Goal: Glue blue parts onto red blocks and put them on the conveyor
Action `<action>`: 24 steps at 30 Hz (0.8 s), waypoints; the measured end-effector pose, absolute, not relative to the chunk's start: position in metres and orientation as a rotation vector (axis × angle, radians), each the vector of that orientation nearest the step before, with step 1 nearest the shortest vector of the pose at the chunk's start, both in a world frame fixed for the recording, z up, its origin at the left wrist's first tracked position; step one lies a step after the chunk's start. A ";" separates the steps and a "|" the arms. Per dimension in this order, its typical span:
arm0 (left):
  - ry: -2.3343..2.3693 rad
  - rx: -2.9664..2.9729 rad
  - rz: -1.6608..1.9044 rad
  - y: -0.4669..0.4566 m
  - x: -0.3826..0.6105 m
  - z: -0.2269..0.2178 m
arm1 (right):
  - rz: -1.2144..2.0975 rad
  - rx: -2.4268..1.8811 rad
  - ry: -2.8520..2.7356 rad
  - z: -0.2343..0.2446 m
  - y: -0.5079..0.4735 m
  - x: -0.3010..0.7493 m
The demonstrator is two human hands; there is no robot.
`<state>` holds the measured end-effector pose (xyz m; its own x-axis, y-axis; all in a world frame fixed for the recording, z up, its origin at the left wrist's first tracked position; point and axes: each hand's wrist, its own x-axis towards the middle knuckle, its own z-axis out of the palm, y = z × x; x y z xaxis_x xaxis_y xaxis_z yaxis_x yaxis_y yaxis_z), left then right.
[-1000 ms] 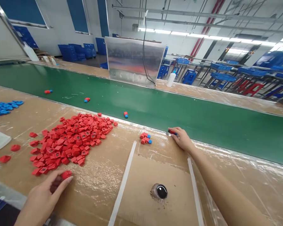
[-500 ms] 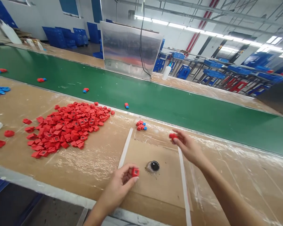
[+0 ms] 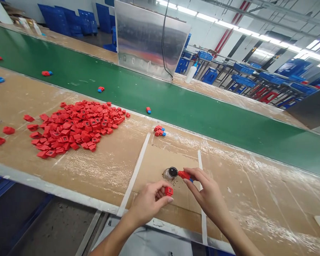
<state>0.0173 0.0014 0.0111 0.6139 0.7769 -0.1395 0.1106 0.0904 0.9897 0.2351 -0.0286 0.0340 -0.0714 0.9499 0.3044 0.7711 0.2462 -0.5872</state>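
Both hands close together over a cardboard sheet laid on the tabletop, at a small glass jar with dark contents and dark specks scattered at its foot. Right hand at 3 o'clock from the jar, its grip clenched between thumb and fingers on a red block with a blue end; red tip just beside the jar, contact impossible to tell from this angle. Left hand at 7 o'clock from the jar, its grip pinched on a second red block, held apart from the other piece.

Two white strips on the sheet's 9 o'clock and 3 o'clock sides. At 12 o'clock from the jar, a small cluster of red-and-blue pieces; at 10 o'clock, a large pile of red blocks. Beyond the tabletop, a green conveyor belt carrying a few scattered pieces, then a steel panel. Nothing in the way between the hands and the jar.
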 end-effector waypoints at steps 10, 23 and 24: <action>0.810 1.388 0.566 0.002 0.018 0.017 | 0.323 -1.510 -1.946 0.039 -0.023 0.229; 0.810 1.408 0.557 0.001 0.018 0.017 | 0.279 -1.506 -1.995 0.042 -0.022 0.225; 0.808 1.409 0.556 0.001 0.018 0.017 | 0.271 -1.509 -1.996 0.042 -0.022 0.225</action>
<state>0.0177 0.0010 0.0169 0.6262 0.7628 -0.1609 0.1217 0.1082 0.9866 0.2249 -0.0222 0.0425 -0.1598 0.9242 0.3468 0.7983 0.3276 -0.5053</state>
